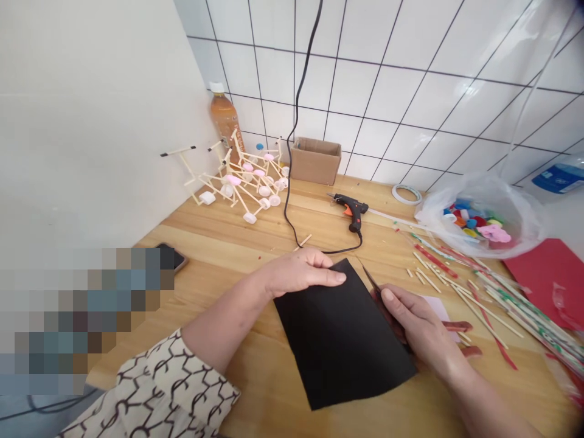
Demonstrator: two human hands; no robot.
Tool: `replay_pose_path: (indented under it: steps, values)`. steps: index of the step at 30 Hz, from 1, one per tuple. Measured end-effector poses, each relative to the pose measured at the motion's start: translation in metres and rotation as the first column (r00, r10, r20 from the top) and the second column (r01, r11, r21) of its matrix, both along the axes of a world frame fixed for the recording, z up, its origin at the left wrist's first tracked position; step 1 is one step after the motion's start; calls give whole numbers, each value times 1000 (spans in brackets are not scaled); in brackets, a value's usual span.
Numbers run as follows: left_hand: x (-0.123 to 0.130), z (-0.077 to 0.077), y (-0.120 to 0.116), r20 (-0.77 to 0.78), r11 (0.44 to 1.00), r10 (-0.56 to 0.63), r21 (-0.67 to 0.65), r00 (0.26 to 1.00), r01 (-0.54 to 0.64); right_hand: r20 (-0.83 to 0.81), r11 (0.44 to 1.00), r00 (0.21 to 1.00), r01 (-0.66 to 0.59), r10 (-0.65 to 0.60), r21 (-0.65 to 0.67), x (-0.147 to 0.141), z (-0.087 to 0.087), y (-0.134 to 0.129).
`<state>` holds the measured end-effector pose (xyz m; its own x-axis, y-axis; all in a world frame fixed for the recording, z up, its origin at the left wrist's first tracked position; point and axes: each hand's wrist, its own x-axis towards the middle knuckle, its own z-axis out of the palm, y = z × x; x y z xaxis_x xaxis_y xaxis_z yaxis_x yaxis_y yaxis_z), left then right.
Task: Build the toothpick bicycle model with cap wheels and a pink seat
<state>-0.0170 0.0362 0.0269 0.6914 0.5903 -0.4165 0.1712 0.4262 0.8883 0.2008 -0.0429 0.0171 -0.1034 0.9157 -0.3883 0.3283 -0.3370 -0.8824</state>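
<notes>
My left hand (298, 274) lies flat on a black sheet of paper or foam (342, 340), pressing near its top edge. My right hand (422, 322) grips a pair of scissors (370, 283) at the sheet's right edge. Their dark blades point up and away from me along that edge, and their red handles (458, 326) stick out past my fingers. The lower part of the blades is hidden behind my right hand. A pale pink paper scrap (433, 307) lies under my right hand.
On the wooden table (219, 255) stand a stick-and-bottle-cap model (241, 182), a glue gun (351, 210) with its black cord, a cardboard box (316, 160), and a bottle (223, 115). To the right are a bag of caps (479, 219), loose sticks (502, 304), and a red sheet (547, 274).
</notes>
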Motion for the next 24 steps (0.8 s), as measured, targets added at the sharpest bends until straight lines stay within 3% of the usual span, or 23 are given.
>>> replay_pose_path:
  steps: [3,8,14,18,20,24]
  values:
    - [-8,-2,7,131,982,170,-99,977,-158,45,995,996,-74,72,61,0,4,0]
    - [-12,-8,18,257,888,453,-207,854,-410,231,931,952,-259,200,258,-4,-3,-2]
    - [-5,-7,21,314,812,583,-252,749,-527,636,804,744,-498,205,324,-8,-16,-5]
    - [-3,-8,22,303,759,651,-246,695,-604,787,738,598,-597,148,315,-7,-24,-6]
    - [-4,-9,22,289,743,669,-239,685,-625,810,723,568,-620,146,304,-7,-25,-6]
    - [-10,-5,25,300,712,699,-209,650,-670,808,749,568,-601,156,278,-7,-24,-6]
